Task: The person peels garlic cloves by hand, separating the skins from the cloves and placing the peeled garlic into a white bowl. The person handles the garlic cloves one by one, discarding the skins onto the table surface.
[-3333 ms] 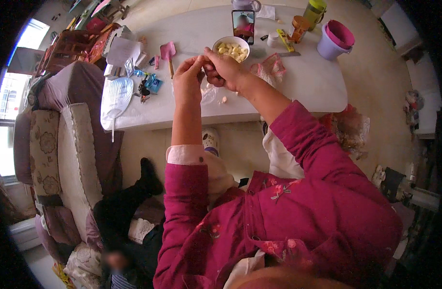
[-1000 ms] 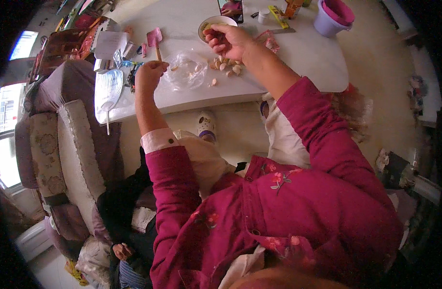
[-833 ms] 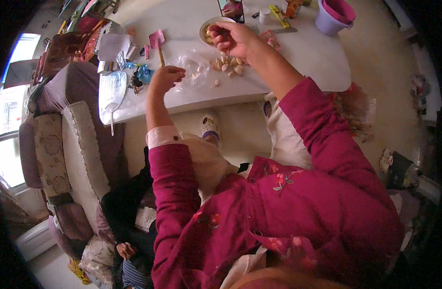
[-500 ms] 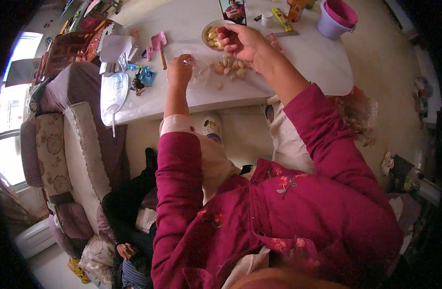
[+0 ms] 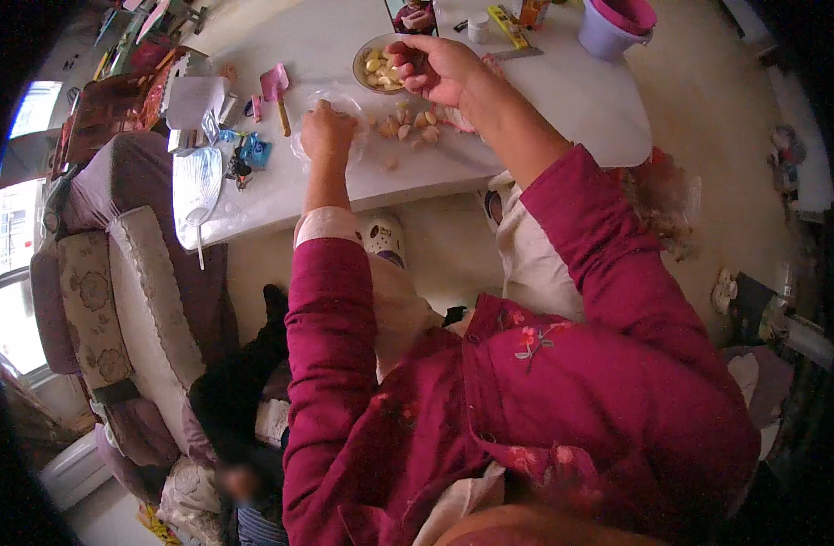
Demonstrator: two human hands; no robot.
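Observation:
My left hand (image 5: 329,132) is over a clear plastic bag (image 5: 355,102) lying on the white table, its fingers bent down and drawn together. Whatever those fingertips hold is hidden by the hand. My right hand (image 5: 442,71) is at the right rim of a bowl (image 5: 357,69) with pale peeled garlic cloves (image 5: 373,65) in it. Its fingers curl inward, and I cannot make out what is in them. Between my hands and nearer to me, several unpeeled garlic cloves (image 5: 404,127) lie loose on the table.
A pink scoop (image 5: 273,84) with a wooden handle, a blue packet (image 5: 255,152) and a clear hand fan (image 5: 197,182) lie to the left. At the back stand a phone-like screen (image 5: 411,16), a white jar (image 5: 478,27), a yellow-handled cutter (image 5: 508,25) and a lilac bucket (image 5: 606,36).
My left hand has come down onto the plastic bag, its fingers now turned downward. My right hand stays by the bowl, fingers still curled. The whole view has shifted slightly.

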